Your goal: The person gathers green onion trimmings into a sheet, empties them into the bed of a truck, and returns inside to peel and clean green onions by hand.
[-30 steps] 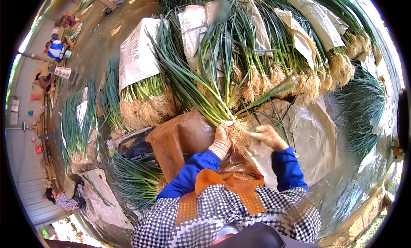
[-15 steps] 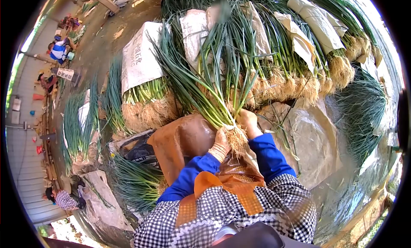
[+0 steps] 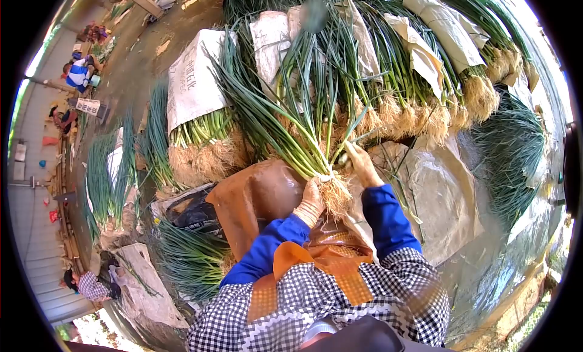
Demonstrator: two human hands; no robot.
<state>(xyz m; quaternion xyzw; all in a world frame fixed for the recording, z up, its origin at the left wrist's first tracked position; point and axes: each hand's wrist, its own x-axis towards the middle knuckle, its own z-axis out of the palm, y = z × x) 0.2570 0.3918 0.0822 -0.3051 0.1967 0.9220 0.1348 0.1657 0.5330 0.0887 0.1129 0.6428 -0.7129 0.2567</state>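
A bunch of green onions slants across my lap, its long leaves fanned out away from me and its pale roots hanging toward me. My left hand is closed around the base of the stalks, just above the roots. On the other side of the bunch, my right hand has its fingers drawn together at the edge of the lower stalks. A thin stalk or leaf seems to be at those fingertips, but I cannot make it out clearly. A brown apron covers my knees beneath the bunch.
Several tied green onion bundles lie in a row ahead, some wrapped in pale sacking. Another green onion pile lies by my left side, and one lies far right. Sacking covers ground at right. People sit along the left.
My right hand has shifted a little outward and away from the root end, its fingers now showing beside the stalks. My left hand keeps its hold on the bunch.
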